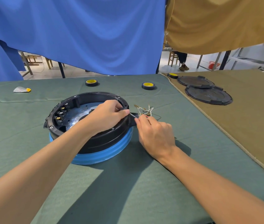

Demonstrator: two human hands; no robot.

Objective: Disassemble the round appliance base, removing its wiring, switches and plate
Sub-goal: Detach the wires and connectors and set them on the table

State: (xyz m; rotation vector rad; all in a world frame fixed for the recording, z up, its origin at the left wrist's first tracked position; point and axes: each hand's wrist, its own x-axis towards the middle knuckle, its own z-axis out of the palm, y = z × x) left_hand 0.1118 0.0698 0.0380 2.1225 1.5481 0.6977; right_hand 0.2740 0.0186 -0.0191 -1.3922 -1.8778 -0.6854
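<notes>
Round appliance base (108, 143) sits open side up, centre-left on the green tabletop (31, 143). The left hand (107, 115) reaches across it to the right rim, thumb and finger nipping a thin wire (133, 115) at the black exit tab (133, 122). The right hand (155, 136) pinches that same wire just outside, probably to feed it through. Freed wiring (145, 110) lies just beside the tab. Switches (61, 113) line the left wall, with the metal plate (79, 110) inside. There's open cloth to the right, and the tape rolls (148, 86) sit well behind.

L hand (107, 114), R hand (156, 135): pinch grips
</notes>
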